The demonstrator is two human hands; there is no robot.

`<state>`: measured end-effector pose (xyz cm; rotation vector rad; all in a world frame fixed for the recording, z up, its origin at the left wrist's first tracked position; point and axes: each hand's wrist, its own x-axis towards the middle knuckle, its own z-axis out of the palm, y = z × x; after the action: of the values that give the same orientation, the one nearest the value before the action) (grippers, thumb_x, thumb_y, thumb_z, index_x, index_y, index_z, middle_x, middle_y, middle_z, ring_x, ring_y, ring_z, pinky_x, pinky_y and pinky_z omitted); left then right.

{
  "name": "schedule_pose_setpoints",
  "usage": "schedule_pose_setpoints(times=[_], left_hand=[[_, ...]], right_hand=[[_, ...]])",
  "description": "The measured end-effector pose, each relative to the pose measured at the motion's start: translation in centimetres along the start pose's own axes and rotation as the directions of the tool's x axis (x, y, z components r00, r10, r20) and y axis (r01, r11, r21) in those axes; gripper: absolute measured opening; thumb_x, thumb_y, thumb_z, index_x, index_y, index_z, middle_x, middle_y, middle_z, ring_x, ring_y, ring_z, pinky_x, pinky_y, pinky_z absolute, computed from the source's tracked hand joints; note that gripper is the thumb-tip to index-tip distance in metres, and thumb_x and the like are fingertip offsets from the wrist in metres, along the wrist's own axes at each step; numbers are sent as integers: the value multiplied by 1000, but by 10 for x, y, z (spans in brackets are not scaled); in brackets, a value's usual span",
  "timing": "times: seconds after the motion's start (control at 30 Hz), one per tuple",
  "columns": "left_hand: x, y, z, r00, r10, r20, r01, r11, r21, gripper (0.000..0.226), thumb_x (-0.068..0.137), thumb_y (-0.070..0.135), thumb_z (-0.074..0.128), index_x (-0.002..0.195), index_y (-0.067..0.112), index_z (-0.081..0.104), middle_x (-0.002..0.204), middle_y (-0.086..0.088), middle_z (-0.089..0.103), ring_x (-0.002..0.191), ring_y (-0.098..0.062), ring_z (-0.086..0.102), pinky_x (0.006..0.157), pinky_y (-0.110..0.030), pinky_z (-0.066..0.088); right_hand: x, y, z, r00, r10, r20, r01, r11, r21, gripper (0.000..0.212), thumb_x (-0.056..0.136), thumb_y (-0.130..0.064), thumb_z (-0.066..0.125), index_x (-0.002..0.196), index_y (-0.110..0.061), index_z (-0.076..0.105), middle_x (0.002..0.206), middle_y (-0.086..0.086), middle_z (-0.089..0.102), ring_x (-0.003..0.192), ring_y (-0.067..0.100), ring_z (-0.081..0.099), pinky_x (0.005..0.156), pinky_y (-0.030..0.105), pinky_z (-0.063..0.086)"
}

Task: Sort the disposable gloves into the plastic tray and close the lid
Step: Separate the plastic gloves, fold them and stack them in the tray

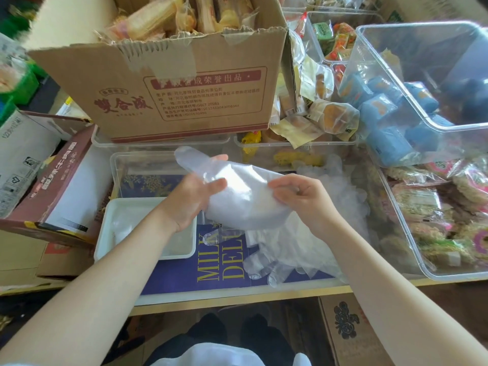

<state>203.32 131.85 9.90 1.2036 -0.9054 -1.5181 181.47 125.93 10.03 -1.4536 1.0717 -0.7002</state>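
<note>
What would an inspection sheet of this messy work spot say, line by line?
Surface: blue printed box top serves as the work area, on a pale table edge.
Job's things: stack of clear gloves held up between both hands; loose gloves heaped on the blue box; white plastic tray at left, some gloves already inside; clear tub behind it.
Clutter: cardboard box of wrapped snacks; clear bins of blue packets and noodle cakes.
Grippers: left hand and right hand both grip the stack.
Cables: nothing seen.
Surroundings: more cartons at left and under the table.
</note>
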Motion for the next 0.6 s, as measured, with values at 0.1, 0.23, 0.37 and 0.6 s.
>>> schedule_pose_setpoints(times=[0.1,0.23,0.37,0.6], left_hand=[[3,0,8,987,47,-154,-27,992,127,64,83,14,66,139,24,37,104,13,65,101,-3,63,76,-12,49],[4,3,6,991,91,-93,-61,955,289,61,83,7,68,134,28,42,107,10,62,103,-5,60,88,-15,47],[2,11,12,991,57,118,-104,891,442,65,80,9,71,129,37,41,109,12,62,103,1,58,94,-20,44],[-3,12,5,997,67,-32,-62,987,151,61,81,18,62,137,20,37,105,0,67,93,-14,65,79,-29,50]], right_hand=[[-1,2,2,997,65,-34,-68,994,-90,22,82,-1,67,91,-21,64,90,-7,65,68,2,58,61,15,45],[1,-2,-5,991,134,-3,-125,915,-384,54,76,-21,77,123,-30,51,100,-7,65,94,8,58,76,23,44],[6,-15,6,978,57,203,33,911,-411,23,80,-25,72,101,-20,65,93,-7,66,88,11,60,80,31,45],[5,-10,25,982,129,139,-98,973,-209,33,79,-14,72,82,10,50,70,9,45,64,18,40,60,31,31]])
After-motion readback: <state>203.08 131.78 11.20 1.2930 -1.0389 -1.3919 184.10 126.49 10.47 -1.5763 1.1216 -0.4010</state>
